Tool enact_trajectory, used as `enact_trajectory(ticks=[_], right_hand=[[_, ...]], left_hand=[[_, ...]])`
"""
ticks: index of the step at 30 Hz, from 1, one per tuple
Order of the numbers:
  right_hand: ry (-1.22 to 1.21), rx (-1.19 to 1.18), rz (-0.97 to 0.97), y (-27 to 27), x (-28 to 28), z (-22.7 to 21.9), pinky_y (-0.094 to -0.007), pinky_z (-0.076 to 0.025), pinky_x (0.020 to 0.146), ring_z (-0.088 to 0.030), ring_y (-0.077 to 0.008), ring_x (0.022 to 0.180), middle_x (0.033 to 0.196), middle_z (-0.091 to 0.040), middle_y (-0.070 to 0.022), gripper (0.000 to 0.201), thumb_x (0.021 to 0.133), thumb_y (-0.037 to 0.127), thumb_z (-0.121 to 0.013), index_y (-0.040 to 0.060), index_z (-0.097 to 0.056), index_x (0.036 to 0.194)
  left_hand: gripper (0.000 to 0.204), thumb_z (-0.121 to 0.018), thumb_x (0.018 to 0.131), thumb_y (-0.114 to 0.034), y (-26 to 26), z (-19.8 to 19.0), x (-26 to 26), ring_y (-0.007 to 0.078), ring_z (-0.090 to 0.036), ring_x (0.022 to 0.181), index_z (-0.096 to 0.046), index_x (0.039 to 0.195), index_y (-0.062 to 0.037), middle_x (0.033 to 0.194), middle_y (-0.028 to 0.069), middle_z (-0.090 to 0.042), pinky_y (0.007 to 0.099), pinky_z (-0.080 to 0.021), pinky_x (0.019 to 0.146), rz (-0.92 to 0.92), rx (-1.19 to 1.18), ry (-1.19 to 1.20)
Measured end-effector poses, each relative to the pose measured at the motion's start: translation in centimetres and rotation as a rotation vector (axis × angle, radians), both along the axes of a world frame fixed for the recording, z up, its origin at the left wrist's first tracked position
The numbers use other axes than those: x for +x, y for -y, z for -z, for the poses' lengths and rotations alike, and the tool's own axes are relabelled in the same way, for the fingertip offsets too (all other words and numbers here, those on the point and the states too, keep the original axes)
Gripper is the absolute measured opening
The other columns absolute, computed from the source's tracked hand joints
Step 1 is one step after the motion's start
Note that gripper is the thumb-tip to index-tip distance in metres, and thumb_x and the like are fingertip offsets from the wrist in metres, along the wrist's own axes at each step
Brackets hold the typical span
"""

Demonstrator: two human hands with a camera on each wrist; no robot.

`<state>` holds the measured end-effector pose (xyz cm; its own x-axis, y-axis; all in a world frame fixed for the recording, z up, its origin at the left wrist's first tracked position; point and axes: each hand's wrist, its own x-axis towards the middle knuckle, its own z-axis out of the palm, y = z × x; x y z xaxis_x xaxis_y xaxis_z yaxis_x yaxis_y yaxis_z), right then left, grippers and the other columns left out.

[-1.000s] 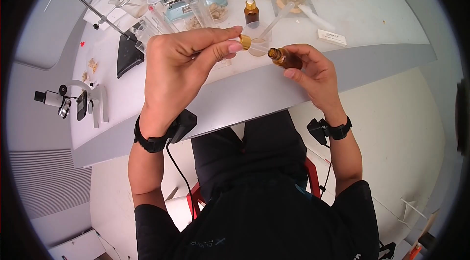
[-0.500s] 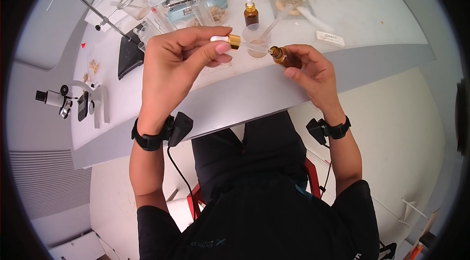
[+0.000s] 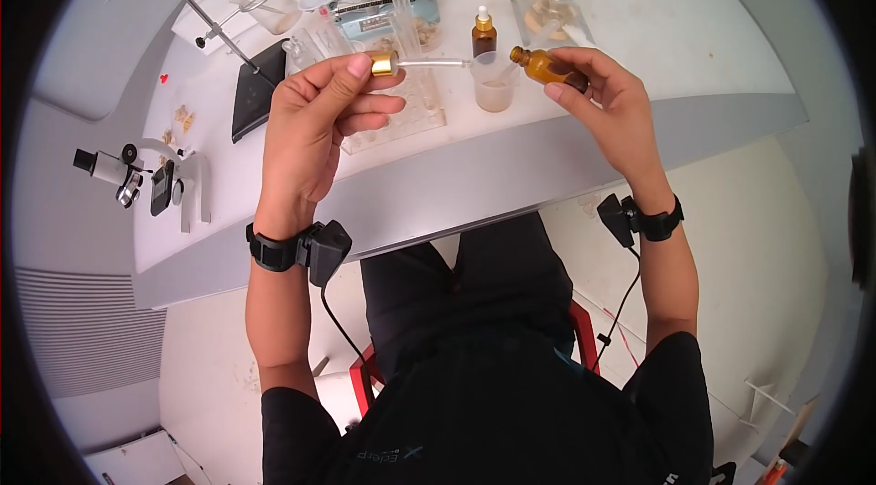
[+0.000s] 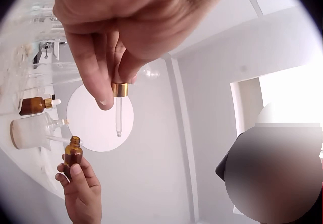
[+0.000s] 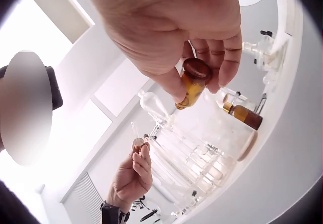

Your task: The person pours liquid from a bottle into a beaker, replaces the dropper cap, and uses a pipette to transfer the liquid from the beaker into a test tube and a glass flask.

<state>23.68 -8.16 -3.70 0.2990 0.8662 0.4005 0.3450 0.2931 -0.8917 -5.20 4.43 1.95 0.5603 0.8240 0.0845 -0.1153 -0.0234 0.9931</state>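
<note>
From the head view I see both hands over the table's [image 3: 707, 61] front edge, my left hand [image 3: 315, 120] pinching the dropper [image 3: 394, 63] by its gold-collared end and my right hand [image 3: 616, 97] gripping the open brown bottle [image 3: 551, 70], with the rack [image 3: 401, 127] just beside the left fingers. I have open air between the dropper's tip and the bottle's neck, the cup [image 3: 494, 95] standing below that gap and the second bottle [image 3: 484, 33] near behind it. Half a second ago that tip was at the bottle's mouth; now they are apart, the dropper shifted left, the bottle right.
</note>
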Motion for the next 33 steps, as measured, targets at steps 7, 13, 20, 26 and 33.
enact_trajectory(ticks=[7,13,20,26,33], right_hand=[[0.193,-0.052,0.111,-0.6,-0.4,-1.5,-0.0214,-0.045,0.067,-0.060,-0.0068,0.087,0.099,-0.072,-0.0002,0.033,0.083,0.016,-0.081,0.0040,-0.068,0.111],[0.379,-0.026,0.112,-1.0,-0.6,-2.9,-0.0228,-0.043,0.060,-0.059,-0.0083,0.078,0.093,-0.071,-0.0011,0.032,0.080,0.014,-0.081,0.0068,-0.070,0.110],[0.503,-0.019,0.103,-1.4,-1.3,-4.9,-0.0260,-0.046,0.063,-0.061,-0.0127,0.078,0.090,-0.071,-0.0058,0.033,0.081,0.013,-0.080,0.0053,-0.070,0.111],[0.640,0.038,0.048,-2.1,-2.1,-7.0,-0.0338,-0.052,0.078,-0.062,-0.0234,0.080,0.091,-0.071,-0.0115,0.036,0.082,0.012,-0.078,0.0019,-0.069,0.115],[0.651,-0.004,0.026,-2.1,-2.2,-7.4,-0.0334,-0.052,0.077,-0.063,-0.0233,0.080,0.094,-0.072,-0.0125,0.038,0.081,0.012,-0.078,0.0035,-0.071,0.117]], left_hand=[[0.036,-0.065,0.099,-0.029,0.9,0.1,-0.6,0.0184,-0.075,0.079,-0.069,0.110,0.0051,0.101,0.0184,-0.074,0.0229,-0.060,0.067,-0.047,-0.030,0.026],[0.034,-0.067,0.098,-0.028,1.6,0.3,-0.8,0.0180,-0.075,0.077,-0.070,0.108,0.0039,0.099,0.0174,-0.075,0.0238,-0.059,0.068,-0.113,-0.001,0.039],[0.031,-0.068,0.098,-0.026,2.0,0.3,-0.8,0.0172,-0.074,0.077,-0.072,0.107,0.0035,0.097,0.0161,-0.075,0.0240,-0.059,0.069,-0.146,0.052,0.018],[0.030,-0.068,0.098,-0.023,2.3,0.4,-0.7,0.0177,-0.074,0.078,-0.071,0.109,0.0044,0.097,0.0149,-0.075,0.0244,-0.058,0.069,-0.160,0.105,-0.001],[0.030,-0.068,0.097,-0.021,2.4,0.6,-0.8,0.0184,-0.074,0.079,-0.071,0.111,0.0055,0.098,0.0147,-0.074,0.0249,-0.058,0.069,-0.157,0.090,0.012]])
